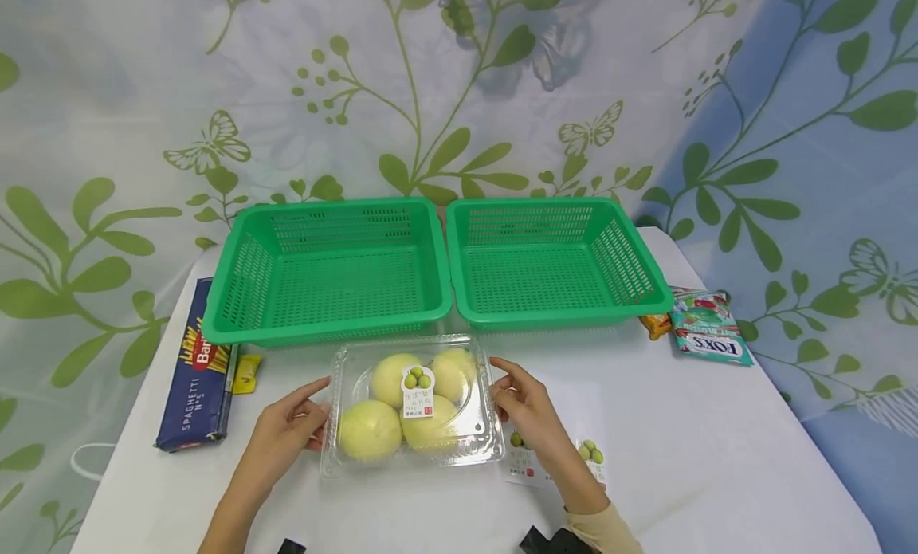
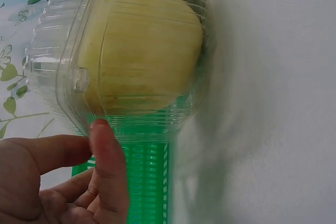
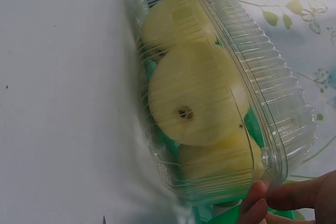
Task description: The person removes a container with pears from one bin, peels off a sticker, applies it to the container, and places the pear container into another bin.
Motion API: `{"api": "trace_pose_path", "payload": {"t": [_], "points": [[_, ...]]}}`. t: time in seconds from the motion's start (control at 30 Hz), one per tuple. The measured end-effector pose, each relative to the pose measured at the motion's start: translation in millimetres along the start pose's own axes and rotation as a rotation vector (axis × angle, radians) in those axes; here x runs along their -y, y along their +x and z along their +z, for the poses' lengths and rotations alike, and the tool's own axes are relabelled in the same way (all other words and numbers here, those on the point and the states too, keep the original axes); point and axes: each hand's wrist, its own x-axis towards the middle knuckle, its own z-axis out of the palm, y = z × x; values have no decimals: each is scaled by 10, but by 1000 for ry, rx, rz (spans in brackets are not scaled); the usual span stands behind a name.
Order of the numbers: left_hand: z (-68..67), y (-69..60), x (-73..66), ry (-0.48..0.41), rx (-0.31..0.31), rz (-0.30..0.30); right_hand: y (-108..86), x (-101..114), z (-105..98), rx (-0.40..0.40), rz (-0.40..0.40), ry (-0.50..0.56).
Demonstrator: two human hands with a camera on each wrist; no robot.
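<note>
Head view: on the white tabletop (image 1: 667, 434), just in front of the green baskets (image 1: 347, 279), stands a clear container (image 1: 409, 464); I cannot tell whether its base is raised. At its opposite ends, left grip (image 1: 283, 430) and right grip (image 1: 531, 406) each pinch the rim between thumb and finger. That hold looks slight, so the container could tip or its lid (image 1: 358, 371) spring loose if one side slipped or rose first, or if it struck a basket's near rim. The pale yellow fruits (image 1: 369, 431) inside might then shift and bruise, and the lid's label (image 1: 417, 398) could crease if rubbed.

Counted: one tabletop, two baskets, one container, one blue spaghetti pack (image 1: 194, 394), one label sheet (image 1: 584, 406), one Fox's packet (image 1: 710, 327), four fruits, one yellow sachet (image 1: 246, 374), one orange sachet (image 1: 656, 325) partly hidden, one label on the lid and at least two on the sheet.
</note>
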Motion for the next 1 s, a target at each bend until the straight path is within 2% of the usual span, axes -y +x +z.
{"api": "trace_pose_path", "payload": {"t": [0.67,1.0], "points": [[-8,49,5,-9,68,-43,-33,-23,-35,-1,5,-7],[-35,52,10,6,72,-51,-42,-24,-49,27,1,10]]}}
